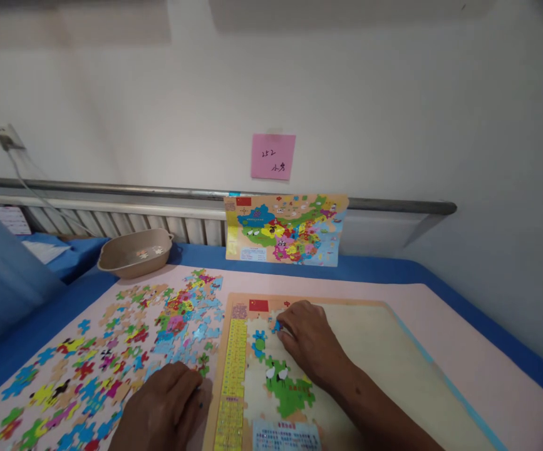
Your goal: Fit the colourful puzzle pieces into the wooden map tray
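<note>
My right hand reaches over the puzzle board, thumb and index finger pinched on a blue puzzle piece near the board's upper left. Below it, a joined green section with white birds lies on the board, with a few blue pieces above that section. My left hand is closed just left of the board's edge, beside the loose puzzle pieces. A small bluish bit shows at its fingertips, too small to make out.
Loose pieces spread over the pink sheet at the left. Behind them stands a beige basket with a few pieces inside. A printed map picture leans against the wall under a metal rail. A pink note hangs above.
</note>
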A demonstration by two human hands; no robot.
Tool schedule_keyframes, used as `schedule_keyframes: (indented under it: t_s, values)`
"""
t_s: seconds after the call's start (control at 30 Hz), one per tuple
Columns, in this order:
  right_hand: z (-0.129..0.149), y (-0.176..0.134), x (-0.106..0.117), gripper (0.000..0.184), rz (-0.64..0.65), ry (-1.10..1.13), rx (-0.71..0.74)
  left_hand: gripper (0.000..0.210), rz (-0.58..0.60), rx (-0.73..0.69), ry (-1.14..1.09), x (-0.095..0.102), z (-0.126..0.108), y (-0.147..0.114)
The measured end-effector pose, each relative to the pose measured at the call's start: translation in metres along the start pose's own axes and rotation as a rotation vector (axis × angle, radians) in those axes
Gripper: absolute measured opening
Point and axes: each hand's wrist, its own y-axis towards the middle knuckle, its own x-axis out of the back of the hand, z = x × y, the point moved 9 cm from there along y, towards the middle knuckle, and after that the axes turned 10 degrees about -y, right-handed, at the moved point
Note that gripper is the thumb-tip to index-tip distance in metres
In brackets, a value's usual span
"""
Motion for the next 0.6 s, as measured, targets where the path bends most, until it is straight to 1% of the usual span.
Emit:
schedule_keyframes:
  t_s: [0.07, 0.17, 0.27, 0.47, 0.6]
  values:
    - [0.0004, 0.0002, -0.0006, 0.005, -0.003, 0.0, -0.002, 0.028, -0.014, 0.016, 0.009, -0.0019, 0.0033, -0.0017]
    - [0.0005, 0.0006, -0.002, 0.006, -0.001, -0.004, -0.001, 0.026, -0.031, 0.0, 0.01, -0.0017, 0.004, -0.0019]
    - [-0.0004, 0.0005, -0.0024, 0.006, 0.0, -0.02, -0.004, 0.026, -0.018, -0.026, 0.0, -0.0003, 0.0019, 0.0]
    - [-0.0003, -0.0008, -0.0011, 0.004, -0.019, -0.058, 0.02, 0.028, -0.014, -0.02, -0.024, 0.0038, 0.0007, 0.0028]
    - [-0.0013, -0.0004, -0.0027, 0.003, -0.006, -0.066, 0.021, 0.029, 0.008, -0.021, -0.014, 0.0013, 0.0004, 0.0028]
